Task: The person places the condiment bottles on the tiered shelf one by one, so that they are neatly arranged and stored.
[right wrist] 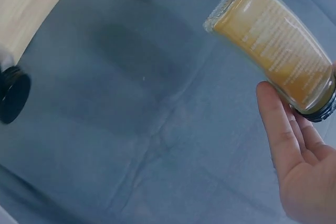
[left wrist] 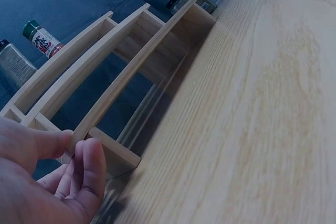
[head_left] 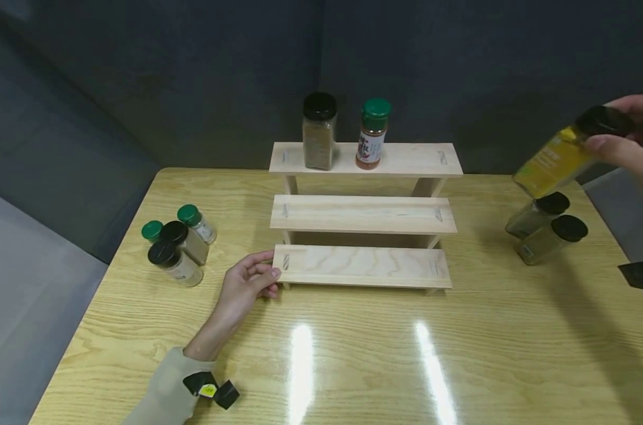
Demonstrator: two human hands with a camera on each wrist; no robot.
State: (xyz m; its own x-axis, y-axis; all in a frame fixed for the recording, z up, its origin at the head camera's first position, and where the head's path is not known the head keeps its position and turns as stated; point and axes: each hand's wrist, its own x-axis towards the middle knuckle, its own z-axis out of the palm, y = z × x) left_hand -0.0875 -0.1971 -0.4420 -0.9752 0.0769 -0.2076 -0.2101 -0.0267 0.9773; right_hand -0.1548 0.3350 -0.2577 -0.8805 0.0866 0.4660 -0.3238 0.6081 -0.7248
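My left hand (head_left: 249, 277) pinches the left end of the lowest step of a three-tier wooden rack (head_left: 361, 265); the left wrist view shows thumb and fingers on that corner. At the far right, my right hand (head_left: 640, 139) grips a spice jar (head_left: 555, 162) with yellow contents by its black lid. The jar is tilted, base down to the left, above two black-lidded jars (head_left: 552, 239) on the table. In the right wrist view the same jar (right wrist: 278, 45) shows printed text. On the top tier stand a black-lidded jar (head_left: 318, 136) and a green-lidded jar (head_left: 371, 139).
Several jars (head_left: 186, 251) with green and black lids cluster on the table's left side. The wooden table (head_left: 353, 348) reaches a dark cloth backdrop (head_left: 220, 77) behind the rack. Nothing stands on the rack's middle tier (head_left: 361, 213).
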